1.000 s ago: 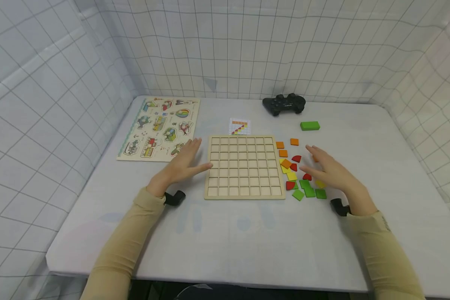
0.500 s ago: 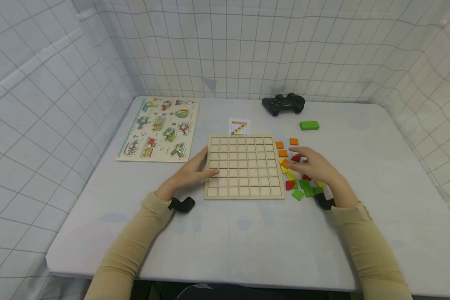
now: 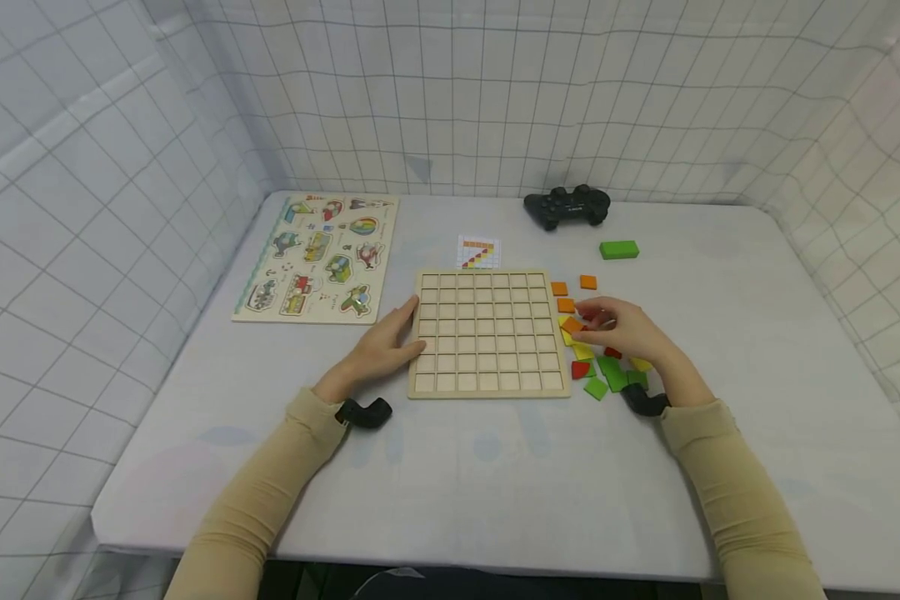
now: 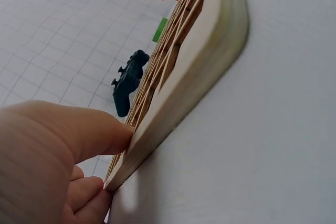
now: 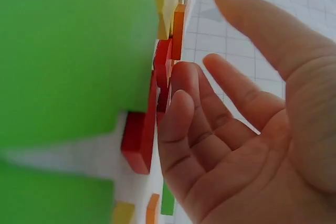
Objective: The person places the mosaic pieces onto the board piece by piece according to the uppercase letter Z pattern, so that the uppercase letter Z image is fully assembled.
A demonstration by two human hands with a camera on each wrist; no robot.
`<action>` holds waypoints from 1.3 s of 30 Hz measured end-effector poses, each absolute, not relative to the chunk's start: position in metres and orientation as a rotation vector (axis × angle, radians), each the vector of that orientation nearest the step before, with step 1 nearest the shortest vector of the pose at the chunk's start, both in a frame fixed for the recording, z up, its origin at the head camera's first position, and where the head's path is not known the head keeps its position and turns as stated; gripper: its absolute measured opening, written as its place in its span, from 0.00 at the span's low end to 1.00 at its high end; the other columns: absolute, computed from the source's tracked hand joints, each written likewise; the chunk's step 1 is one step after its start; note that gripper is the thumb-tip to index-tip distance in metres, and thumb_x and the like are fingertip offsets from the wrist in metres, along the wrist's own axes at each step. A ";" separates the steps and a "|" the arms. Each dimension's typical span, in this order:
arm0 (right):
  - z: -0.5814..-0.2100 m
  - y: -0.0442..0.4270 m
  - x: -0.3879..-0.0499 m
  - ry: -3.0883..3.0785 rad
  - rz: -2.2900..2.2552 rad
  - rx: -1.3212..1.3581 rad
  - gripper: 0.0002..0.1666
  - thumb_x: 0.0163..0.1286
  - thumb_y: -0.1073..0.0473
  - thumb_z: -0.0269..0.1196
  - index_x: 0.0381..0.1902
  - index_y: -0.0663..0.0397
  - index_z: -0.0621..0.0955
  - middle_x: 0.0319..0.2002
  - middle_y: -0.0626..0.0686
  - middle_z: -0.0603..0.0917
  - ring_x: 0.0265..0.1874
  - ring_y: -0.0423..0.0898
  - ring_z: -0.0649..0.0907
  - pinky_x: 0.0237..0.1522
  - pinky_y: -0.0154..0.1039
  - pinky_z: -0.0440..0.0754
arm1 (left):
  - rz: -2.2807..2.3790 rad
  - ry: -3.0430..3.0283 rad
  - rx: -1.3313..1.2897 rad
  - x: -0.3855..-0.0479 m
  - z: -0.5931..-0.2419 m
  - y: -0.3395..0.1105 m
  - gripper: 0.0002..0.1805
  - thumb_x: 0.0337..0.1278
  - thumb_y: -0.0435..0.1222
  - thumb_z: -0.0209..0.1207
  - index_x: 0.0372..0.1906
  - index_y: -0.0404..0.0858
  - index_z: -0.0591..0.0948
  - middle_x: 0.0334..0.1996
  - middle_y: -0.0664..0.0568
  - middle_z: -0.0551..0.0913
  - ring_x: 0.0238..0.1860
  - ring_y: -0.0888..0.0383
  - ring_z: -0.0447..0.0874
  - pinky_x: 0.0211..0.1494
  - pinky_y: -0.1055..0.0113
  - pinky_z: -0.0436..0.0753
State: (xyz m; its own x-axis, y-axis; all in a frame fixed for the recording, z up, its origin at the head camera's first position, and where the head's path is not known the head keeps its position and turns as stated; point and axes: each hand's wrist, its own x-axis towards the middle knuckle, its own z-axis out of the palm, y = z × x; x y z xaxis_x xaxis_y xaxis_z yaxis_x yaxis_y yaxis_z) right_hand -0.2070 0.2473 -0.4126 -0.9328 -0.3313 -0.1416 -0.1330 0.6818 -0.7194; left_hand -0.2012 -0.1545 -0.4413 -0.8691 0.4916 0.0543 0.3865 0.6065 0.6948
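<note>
"Grid board [image 3: 487,335]: where is it lying?"

"Flat on the white table [image 3: 495,492], centrally in front of you, square cells facing up."

"And your left hand [image 3: 378,346]?"

"At the board's left edge. Thumb over the top of the rim, other fingers along the outer side; the left wrist view shows the frame pinched between them."

"Your right hand [image 3: 630,332]?"

"Right of the board, over the loose pieces. Fingers loosely bent, thumb spread away from them, a wide gap between. Nothing visible in your grasp. Fingertips close to a red piece [image 5: 164,59]; whether they touch it, cannot tell."

"What lies round that hand?"

"An orange tile [image 3: 572,326] near your thumb tip, overlapping yellow tiles [image 3: 583,352]. Green tiles [image 3: 612,373] nearer you, with other red pieces [image 3: 581,370] among them."

"Further off?"

"Pattern card [image 3: 479,252] just past the board's far edge: orange row, red-and-yellow diagonal. Black game controller [image 3: 567,207] near the gridded backdrop [image 3: 495,100]; green block [image 3: 619,250] nearer you and to its right. Picture puzzle [image 3: 315,267] on the left, apart from the board."
</note>
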 end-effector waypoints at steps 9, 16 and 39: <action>-0.423 0.246 -0.210 2.671 -1.089 -0.325 0.33 0.56 0.46 0.69 0.56 0.58 0.77 0.48 0.56 0.80 0.38 0.50 0.75 0.42 0.41 0.76 | 1.169 2.645 0.739 -0.199 -0.442 -0.157 0.40 0.63 0.36 0.54 0.72 0.29 0.47 0.72 0.40 0.49 0.72 0.48 0.45 0.74 0.58 0.47; -0.426 0.246 -0.210 2.685 -1.078 -0.302 0.31 0.57 0.46 0.69 0.54 0.56 0.78 0.43 0.54 0.80 0.37 0.50 0.75 0.37 0.38 0.76 | 1.185 2.639 0.750 -0.198 -0.441 -0.156 0.40 0.63 0.35 0.53 0.72 0.29 0.47 0.72 0.40 0.49 0.72 0.49 0.45 0.74 0.59 0.47; -0.423 0.244 -0.208 2.672 -1.040 -0.272 0.28 0.61 0.46 0.66 0.54 0.56 0.78 0.39 0.55 0.79 0.34 0.50 0.74 0.27 0.36 0.76 | 1.213 2.614 0.782 -0.194 -0.440 -0.158 0.39 0.60 0.32 0.53 0.72 0.28 0.48 0.72 0.39 0.49 0.72 0.49 0.45 0.74 0.59 0.46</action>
